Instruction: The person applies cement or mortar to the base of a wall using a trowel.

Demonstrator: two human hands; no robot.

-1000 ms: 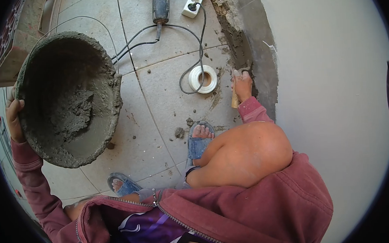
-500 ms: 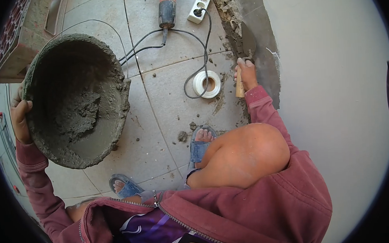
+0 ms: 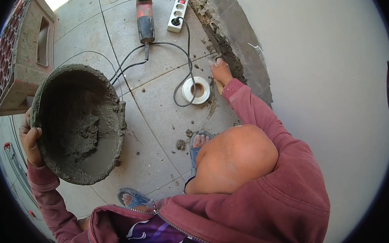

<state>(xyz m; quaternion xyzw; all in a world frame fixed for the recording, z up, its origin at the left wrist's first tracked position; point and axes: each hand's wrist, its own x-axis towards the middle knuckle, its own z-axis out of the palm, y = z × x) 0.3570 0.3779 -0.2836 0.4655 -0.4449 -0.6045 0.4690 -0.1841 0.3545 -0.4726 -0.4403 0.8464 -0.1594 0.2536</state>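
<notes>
My left hand (image 3: 31, 139) grips the left rim of a round, mortar-coated bucket (image 3: 120, 120), which is tilted toward me. Wet grey mortar (image 3: 83, 139) lies inside it. My right hand (image 3: 221, 71) is closed round the wooden handle (image 3: 219, 87) of a trowel, low at the foot of the wall. The trowel's blade is mostly hidden at the rough, mortar-filled edge (image 3: 233, 63) between the floor and the wall. A grey mortar band (image 3: 242, 32) runs along the wall's lower part.
A power tool (image 3: 145, 26), a white power strip (image 3: 177, 14) and looped black cable lie on the tiles. A roll of white tape (image 3: 195, 90) is left of my right hand. A dirty plastic crate (image 3: 26, 55) stands at upper left. Mortar crumbs (image 3: 180, 144) dot the floor.
The view has shifted, so floor objects appear lower and further left. My right hand has turned, and the trowel blade, seen against the wall's mortar band before, is now mostly out of sight.
</notes>
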